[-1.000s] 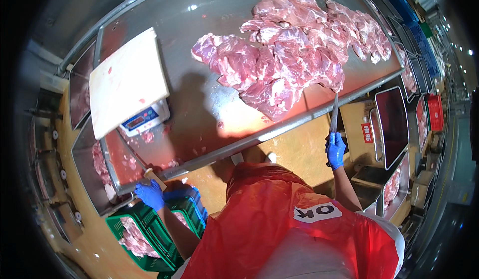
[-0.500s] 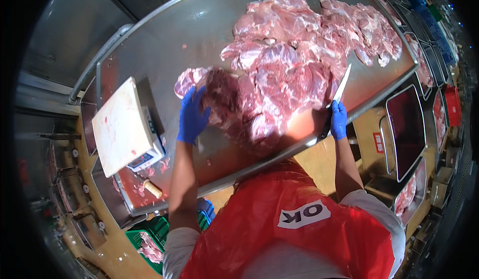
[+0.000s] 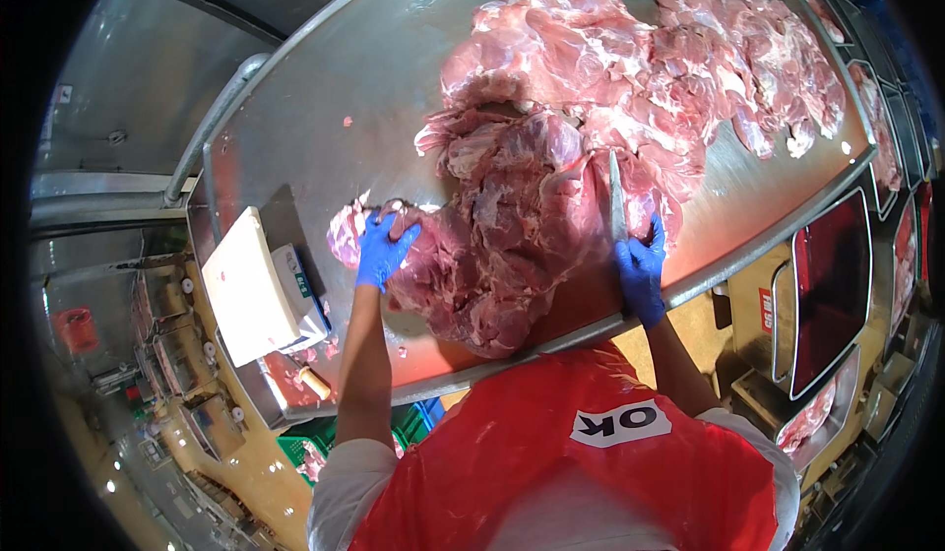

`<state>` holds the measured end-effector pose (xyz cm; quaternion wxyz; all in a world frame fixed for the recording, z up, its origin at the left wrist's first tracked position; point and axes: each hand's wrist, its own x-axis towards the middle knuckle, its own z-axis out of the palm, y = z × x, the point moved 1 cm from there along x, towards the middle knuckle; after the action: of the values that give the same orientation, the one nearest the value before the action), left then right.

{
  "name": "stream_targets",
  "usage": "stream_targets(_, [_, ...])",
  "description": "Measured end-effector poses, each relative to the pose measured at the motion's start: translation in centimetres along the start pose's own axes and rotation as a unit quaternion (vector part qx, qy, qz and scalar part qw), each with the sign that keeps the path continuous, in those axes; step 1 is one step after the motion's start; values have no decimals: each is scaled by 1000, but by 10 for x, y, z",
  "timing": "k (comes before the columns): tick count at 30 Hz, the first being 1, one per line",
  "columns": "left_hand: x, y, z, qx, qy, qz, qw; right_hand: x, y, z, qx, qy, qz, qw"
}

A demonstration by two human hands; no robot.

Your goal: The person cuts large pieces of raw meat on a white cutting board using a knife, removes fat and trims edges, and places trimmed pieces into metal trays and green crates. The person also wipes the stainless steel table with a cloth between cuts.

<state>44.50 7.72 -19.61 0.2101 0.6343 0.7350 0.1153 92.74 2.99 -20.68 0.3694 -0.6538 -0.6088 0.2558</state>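
Observation:
A broad mass of raw pink and dark red meat (image 3: 522,196) lies across the steel table, with one lobe stretching out to the left. On that lobe is my left hand (image 3: 385,253), blue-gloved, its bent fingertips pressed into the meat and gripping it. My right hand (image 3: 642,273), gloved in blue too, is closed around the handle of a knife (image 3: 617,201). The blade points away from me and lies over the right part of the near meat. The fingers hide most of the handle.
A scale (image 3: 295,290) with a white cutting board (image 3: 246,290) on top stands at the table's left end. Near it lies a pale wooden handle (image 3: 314,384). Metal bins (image 3: 832,290) line the right side. Below the near edge is a green crate (image 3: 295,445).
My right hand has brought the knife leftward, from beside the meat to over it. My left hand has closed on the left lobe. The near meat reaches closer to me. The view has shifted.

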Motion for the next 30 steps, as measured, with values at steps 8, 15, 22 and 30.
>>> stream_targets(8, [-100, -65, 37, -117, 83, -261, 955, 87, -25, 59, 21, -45, -141, 989])
stream_targets(15, [-150, -26, 77, -282, 203, -295, 890, 203, -95, 158, 70, -228, -202, 950])
stream_targets(22, [-184, 53, 109, -240, 73, -230, 940, 255, -176, 251, -64, -238, -368, 897])
stream_targets(30, [-13, -47, -30, -23, 163, 52, 985, 102, -241, 208, -137, -254, -235, 928])
